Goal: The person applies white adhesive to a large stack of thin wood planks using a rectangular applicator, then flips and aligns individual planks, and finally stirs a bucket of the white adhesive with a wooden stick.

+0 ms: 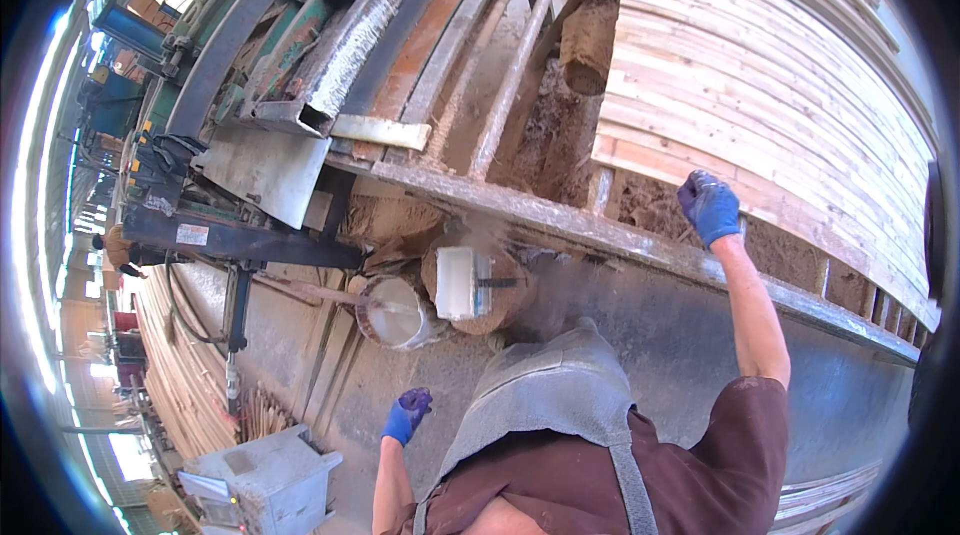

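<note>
My right hand [709, 208], in a blue glove with darker fingers, is curled into a fist. It is beside the near edge of a wide pale wood panel [750, 84] made of many narrow strips, above the metal rail [555, 212] of the stand. Whether it touches the panel is unclear. Low on the other side, my left hand [409, 413] wears a matching glove and hangs over the floor with its fingers curled. I see nothing in either hand. A white bucket [396, 313] of pale liquid and a white rectangular container [454, 283] sit between me and the rail.
Metal bars and a roller [525, 58] cross the stand left of the panel, with sawdust below. A metal machine arm [255, 241] juts in at left. Long wood strips [176, 355] lie behind a grey metal box [262, 479]. Another person [120, 250] is far left.
</note>
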`<action>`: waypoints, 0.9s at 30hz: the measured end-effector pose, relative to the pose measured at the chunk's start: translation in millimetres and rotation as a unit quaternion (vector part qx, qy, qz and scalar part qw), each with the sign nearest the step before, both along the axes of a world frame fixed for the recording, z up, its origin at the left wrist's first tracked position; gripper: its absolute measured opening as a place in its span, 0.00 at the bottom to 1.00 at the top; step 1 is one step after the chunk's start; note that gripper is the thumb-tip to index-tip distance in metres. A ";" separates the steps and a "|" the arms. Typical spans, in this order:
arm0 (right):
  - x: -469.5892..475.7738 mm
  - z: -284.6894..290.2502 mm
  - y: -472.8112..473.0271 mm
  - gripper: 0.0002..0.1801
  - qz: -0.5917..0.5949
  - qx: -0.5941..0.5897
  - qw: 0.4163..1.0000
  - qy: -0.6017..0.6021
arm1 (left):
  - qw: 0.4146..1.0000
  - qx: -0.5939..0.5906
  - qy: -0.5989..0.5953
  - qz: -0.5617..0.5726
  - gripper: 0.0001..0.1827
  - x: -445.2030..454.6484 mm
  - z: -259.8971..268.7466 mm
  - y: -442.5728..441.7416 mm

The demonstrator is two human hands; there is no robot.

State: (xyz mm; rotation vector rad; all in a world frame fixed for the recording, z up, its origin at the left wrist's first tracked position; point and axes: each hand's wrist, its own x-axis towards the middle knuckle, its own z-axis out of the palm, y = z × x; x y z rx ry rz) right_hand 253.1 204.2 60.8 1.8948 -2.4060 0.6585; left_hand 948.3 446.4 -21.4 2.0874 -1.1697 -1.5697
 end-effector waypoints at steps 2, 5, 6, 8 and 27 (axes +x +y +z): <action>27.8 -0.3 -18.0 0.08 0.011 0.008 1.000 -0.009 | 0.988 -0.078 -0.069 -0.116 0.19 31.7 -23.5 8.5; 45.2 1.4 -31.8 0.08 -0.022 0.012 0.999 0.022 | 0.971 -0.104 -0.116 -0.181 0.18 18.6 0.0 -46.1; 60.8 3.1 -42.1 0.09 -0.019 0.021 0.999 0.019 | 0.968 -0.125 -0.118 -0.182 0.17 34.3 0.4 -54.9; 78.4 7.6 -52.6 0.09 -0.012 0.029 0.999 0.010 | 0.970 -0.151 -0.117 -0.151 0.18 41.5 10.1 -100.3; 234.9 10.3 -185.3 0.12 0.074 0.079 0.994 -0.018 | 0.783 -0.428 -0.320 -0.317 0.37 -105.8 104.0 -547.9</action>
